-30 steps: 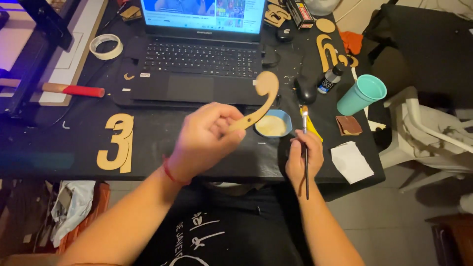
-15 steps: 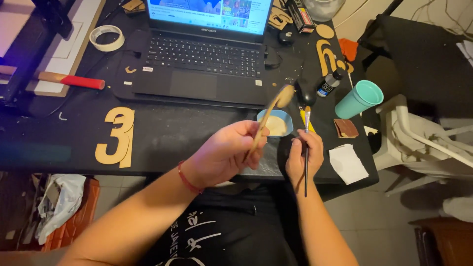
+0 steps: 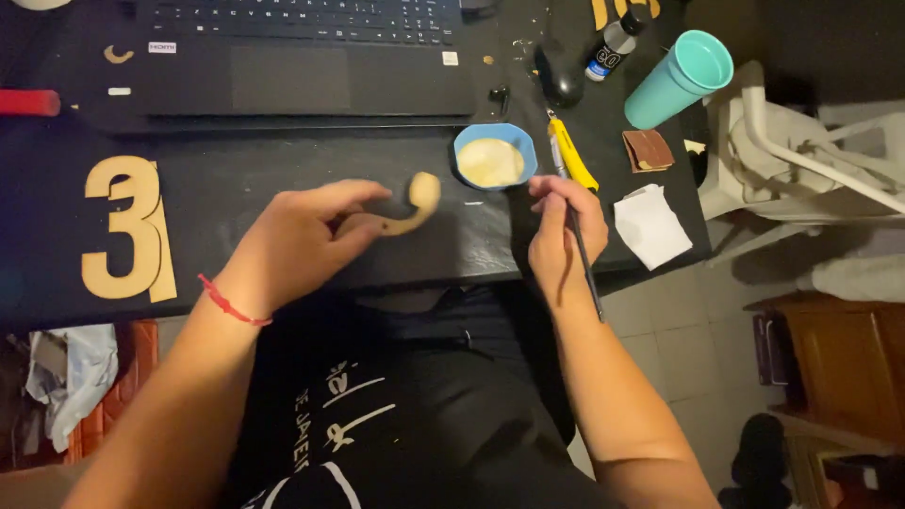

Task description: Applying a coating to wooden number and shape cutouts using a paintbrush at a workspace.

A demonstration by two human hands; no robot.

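Lowered since half a second ago, your left hand (image 3: 297,240) now holds the curved wooden piece (image 3: 407,209) near the table (image 3: 283,170), fingers clamped on its tail, which they hide. Your right hand (image 3: 558,226) has fingers closed on a thin brush (image 3: 584,269), its tip hidden. At 12 o'clock from that hand, the blue bowl (image 3: 495,158) holds cream paint. The teal cup's (image 3: 677,80) contents can't be seen.

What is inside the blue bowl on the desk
The blue bowl holds a pale cream paint or glue, filling most of it. Nothing else shows in it. The brush tip in the right hand is hidden behind the fingers.
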